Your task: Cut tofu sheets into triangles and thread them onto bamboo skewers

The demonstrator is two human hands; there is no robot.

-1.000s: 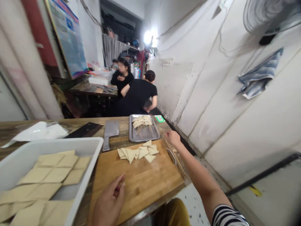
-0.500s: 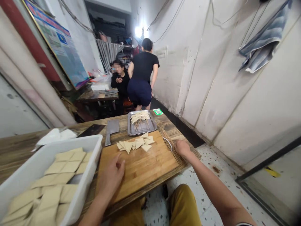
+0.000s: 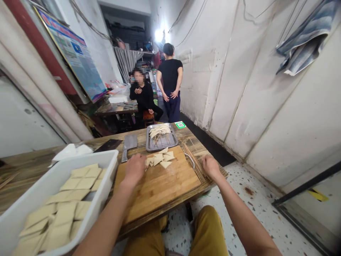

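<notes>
Between white walls (image 3: 261,106), a chopping board (image 3: 160,192)

Left hand (image 3: 134,170) moved up beside the tofu triangles (image 3: 160,160), standing person (image 3: 170,81) farther away

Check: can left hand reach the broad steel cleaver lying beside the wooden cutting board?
Probably yes: the left hand is over the wooden cutting board, close to the broad steel cleaver, with nothing visible between them; the white plastic tub sits off to the left.
</notes>
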